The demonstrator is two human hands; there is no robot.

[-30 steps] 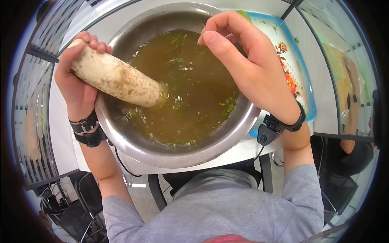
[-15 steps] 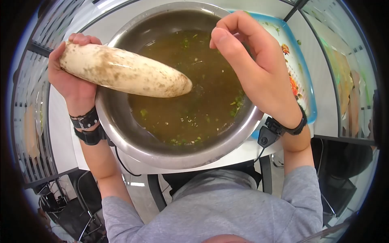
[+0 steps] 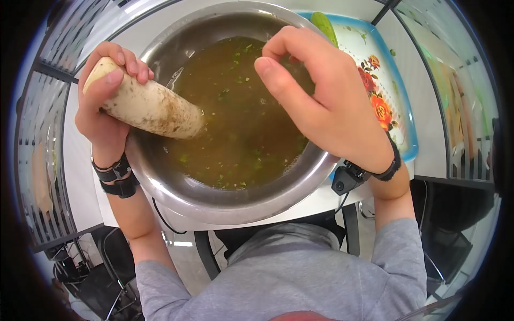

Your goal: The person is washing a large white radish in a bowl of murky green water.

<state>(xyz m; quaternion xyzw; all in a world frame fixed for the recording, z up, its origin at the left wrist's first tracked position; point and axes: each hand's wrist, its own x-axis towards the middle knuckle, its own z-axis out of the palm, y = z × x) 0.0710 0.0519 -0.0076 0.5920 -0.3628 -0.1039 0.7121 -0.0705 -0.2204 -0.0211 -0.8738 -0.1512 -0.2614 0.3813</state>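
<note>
A white radish [image 3: 155,109] with brown soil stains is gripped at its upper end by my left hand [image 3: 110,80]. It slants down to the right, and its lower tip reaches into the murky brownish water [image 3: 241,144] of a large steel basin [image 3: 230,211]. Green bits float on that water. My right hand [image 3: 326,101] hangs over the basin's right side, fingers curved and a gap between thumb and forefinger. Nothing shows in it, though some of its fingers are hidden.
Right of the basin lies a white tray with a blue rim [image 3: 409,123] and printed flowers. A green cucumber-like vegetable [image 3: 324,29] rests at the tray's far end. A black cable [image 3: 163,219] runs over the table's front edge at left.
The radish has swung from nearly level to steeper, its tip now in the water. My right hand has shifted a little left. The green vegetable has come into sight.
</note>
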